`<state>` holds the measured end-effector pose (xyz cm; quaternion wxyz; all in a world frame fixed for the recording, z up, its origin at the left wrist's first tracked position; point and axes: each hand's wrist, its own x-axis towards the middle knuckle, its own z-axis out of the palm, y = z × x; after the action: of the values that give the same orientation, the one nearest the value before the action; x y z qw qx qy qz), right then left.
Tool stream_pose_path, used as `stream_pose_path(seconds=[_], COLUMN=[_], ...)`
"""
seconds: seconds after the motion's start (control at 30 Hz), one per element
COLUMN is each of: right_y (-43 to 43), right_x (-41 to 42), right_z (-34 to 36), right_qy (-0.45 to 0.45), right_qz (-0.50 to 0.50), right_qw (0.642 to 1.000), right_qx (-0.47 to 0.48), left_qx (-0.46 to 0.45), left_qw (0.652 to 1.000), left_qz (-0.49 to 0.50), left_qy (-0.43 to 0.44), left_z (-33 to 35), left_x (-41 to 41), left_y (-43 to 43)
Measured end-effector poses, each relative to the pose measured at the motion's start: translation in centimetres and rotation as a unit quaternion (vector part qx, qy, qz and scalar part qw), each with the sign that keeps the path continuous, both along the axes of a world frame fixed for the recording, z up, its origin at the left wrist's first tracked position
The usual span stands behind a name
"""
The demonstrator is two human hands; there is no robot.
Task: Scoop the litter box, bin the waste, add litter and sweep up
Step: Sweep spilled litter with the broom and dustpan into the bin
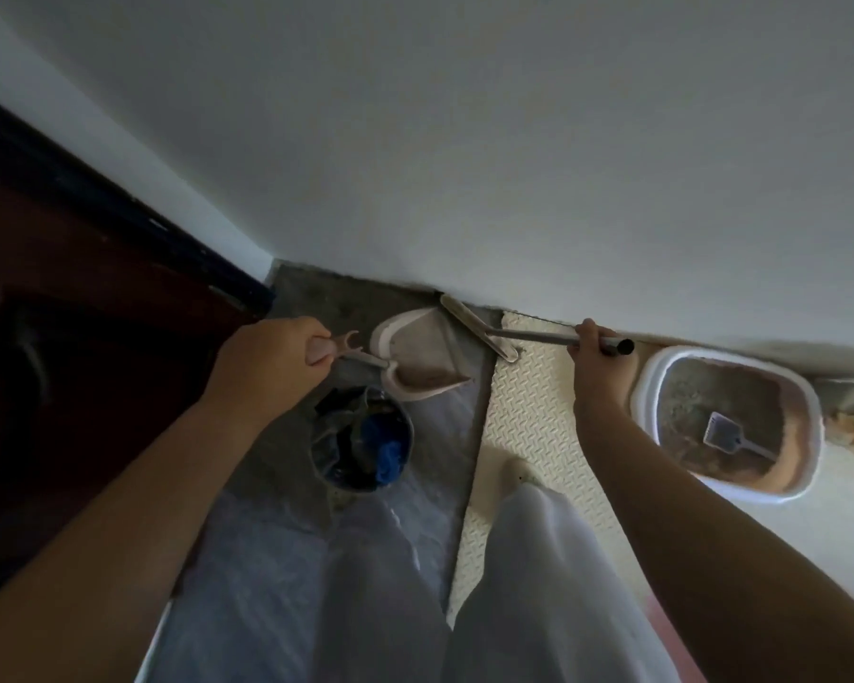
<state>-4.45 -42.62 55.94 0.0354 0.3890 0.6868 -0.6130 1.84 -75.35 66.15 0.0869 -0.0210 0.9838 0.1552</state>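
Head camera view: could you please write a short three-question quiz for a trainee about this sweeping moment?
1. True or false: the left hand grips the dustpan by its handle.
2. Fill the gap: the right hand holds the ___ by its metal handle.
3. Multiple choice: the litter scoop lies
A. in the dustpan
B. in the litter box
C. in the right hand

Key
1. True.
2. The broom.
3. B.
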Motion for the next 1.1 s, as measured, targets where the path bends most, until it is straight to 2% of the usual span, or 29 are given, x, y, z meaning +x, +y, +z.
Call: stream_pose_path(seconds=[0.1,0.3,0.53,0.77,0.9,1.1], right_y=[-2.7,-8.4,-12.3,-13.4,-15.8,-20.8], right_x=[2.1,7.3,9.2,9.9,10.4,8.1], right_z=[0.0,-0.6,-0.9,-1.1,-1.4,-2.6], right_qy=[0.015,0.021,0.01,0.012,0.013,-0.016], right_qz=[-0.07,-0.119,-0.187,-0.2,-0.225,-0.271], right_qw=[0.997,0.991,0.979,0.975,0.969,0.955], right_qx=[0.015,0.052,0.078,0.096,0.104,0.118], left_qx=[0.009,-0.009,-0.036,-0.052,-0.042,-0.019], left_qw=[0.999,0.989,0.98,0.975,0.977,0.975], left_qz=[-0.041,-0.142,-0.196,-0.218,-0.206,-0.223], left_qy=[-0.006,0.039,0.019,0.012,-0.017,-0.012], left_z=[-0.1,1.4,0.4,-0.6,-1.8,-3.5], left_x=[-1.3,-2.2,-3.3,-4.2,-5.5,-9.1], left_y=[-3.6,-9.2,-13.0,-13.9,-14.9,-16.4])
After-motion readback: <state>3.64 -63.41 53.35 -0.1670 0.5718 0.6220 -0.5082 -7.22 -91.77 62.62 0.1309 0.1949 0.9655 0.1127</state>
